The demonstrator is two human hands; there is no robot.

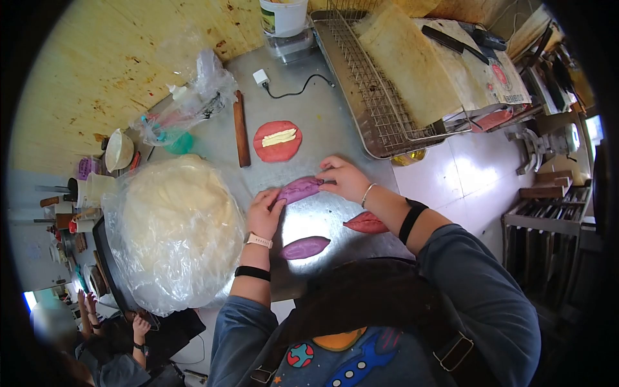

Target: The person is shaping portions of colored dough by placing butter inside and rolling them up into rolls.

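— Looking at the middle of the grey steel worktop (322, 122), we find both hands on one purple, spindle-shaped piece of dough (300, 189). Which step do we judge this to be?

— The shaping, we think. The left hand (263, 213) has its fingers together, bent over one end; the right hand (345, 179) has its fingertips closed on the other end. So both are clamped on the piece, which lies on the worktop between them.

— And what does a next move call for?

— Even, gentle pressure from both sides, we believe, because such soft dough can tear or go thin at the tips.

— What is around it?

— Toward the near edge lies a second purple dough spindle (305, 247), and at the near right edge a red dough spindle (365, 223). Farther away lies a flat red dough disc with a pale yellow strip on it (277, 140), just beside a brown wooden rolling stick (241, 137). At the left edge stands a big pale dough mound under clear plastic film (174, 226), and at the far right corner a metal wire rack (367, 97).

— Does something stand in the way?

— Not directly. The mound is near the left wrist and the two spindles lie close to the forearms, so we have little room there. Another person's hand (138, 326) shows beyond the left edge, well apart.
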